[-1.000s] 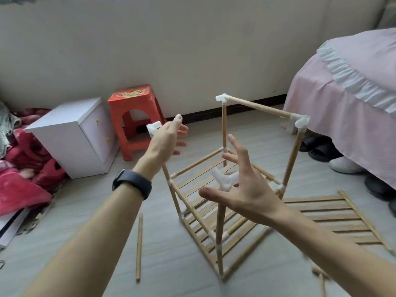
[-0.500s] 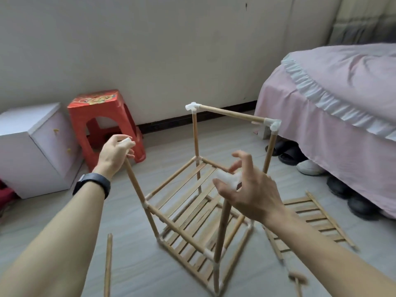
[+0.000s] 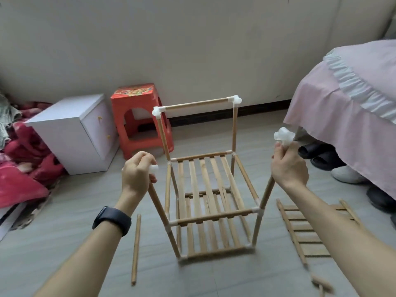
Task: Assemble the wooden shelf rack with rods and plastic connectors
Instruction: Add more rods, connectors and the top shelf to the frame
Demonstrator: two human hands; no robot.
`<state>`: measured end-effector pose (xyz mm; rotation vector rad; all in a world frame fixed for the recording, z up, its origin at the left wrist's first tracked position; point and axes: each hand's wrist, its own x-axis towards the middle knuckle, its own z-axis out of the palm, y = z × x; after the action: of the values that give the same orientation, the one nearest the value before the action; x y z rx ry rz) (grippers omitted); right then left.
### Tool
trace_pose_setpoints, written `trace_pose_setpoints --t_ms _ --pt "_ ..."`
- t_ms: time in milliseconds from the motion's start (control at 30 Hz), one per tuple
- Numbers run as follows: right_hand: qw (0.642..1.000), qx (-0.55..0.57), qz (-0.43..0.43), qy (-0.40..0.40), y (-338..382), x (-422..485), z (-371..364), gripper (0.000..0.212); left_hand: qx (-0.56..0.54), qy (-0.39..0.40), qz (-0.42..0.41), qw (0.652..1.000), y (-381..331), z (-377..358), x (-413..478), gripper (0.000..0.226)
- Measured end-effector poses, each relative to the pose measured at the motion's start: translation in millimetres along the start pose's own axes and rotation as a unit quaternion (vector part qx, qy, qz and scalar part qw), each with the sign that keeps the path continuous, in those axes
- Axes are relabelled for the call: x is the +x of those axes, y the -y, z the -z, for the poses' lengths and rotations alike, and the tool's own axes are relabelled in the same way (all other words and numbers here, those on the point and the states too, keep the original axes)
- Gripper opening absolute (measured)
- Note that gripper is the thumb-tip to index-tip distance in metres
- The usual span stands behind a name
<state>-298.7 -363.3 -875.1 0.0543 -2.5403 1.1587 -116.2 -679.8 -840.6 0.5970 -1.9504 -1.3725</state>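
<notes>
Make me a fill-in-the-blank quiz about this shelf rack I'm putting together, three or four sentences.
The rack carries ____ slatted shelves.
The loose rod lies on the floor beside the ____ forearm.
The spare slatted panel lies on the rack's ____ side.
The right hand grips a front upright topped by a white ____.
Missing words: two; left; right; connector.

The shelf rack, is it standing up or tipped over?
Standing up. The shelf rack has its feet on the floor, shelves lying flat and posts pointing up.
</notes>
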Motion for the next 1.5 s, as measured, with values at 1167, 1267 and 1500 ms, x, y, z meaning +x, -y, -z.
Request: trace_pose_setpoints --t_ms 1167,1267,1500 --pt "0.911 0.406 -0.002 0.066 -17.5 -16.8 -49.4 0.044 -0.122 -0.067 0.010 0.990 10.4 -46.3 26.0 0.024" --pt "0.921 0.385 -0.018 0.052 -9.7 -20.6 -49.0 0.039 -0.113 -0.076 0.017 0.990 8.7 -46.5 21.0 0.026" --pt "0.943 0.313 -0.064 0.091 -2.0 -25.2 -31.7 0.030 -0.044 -0.063 0.064 0.995 0.7 -38.5 9.4 0.025"
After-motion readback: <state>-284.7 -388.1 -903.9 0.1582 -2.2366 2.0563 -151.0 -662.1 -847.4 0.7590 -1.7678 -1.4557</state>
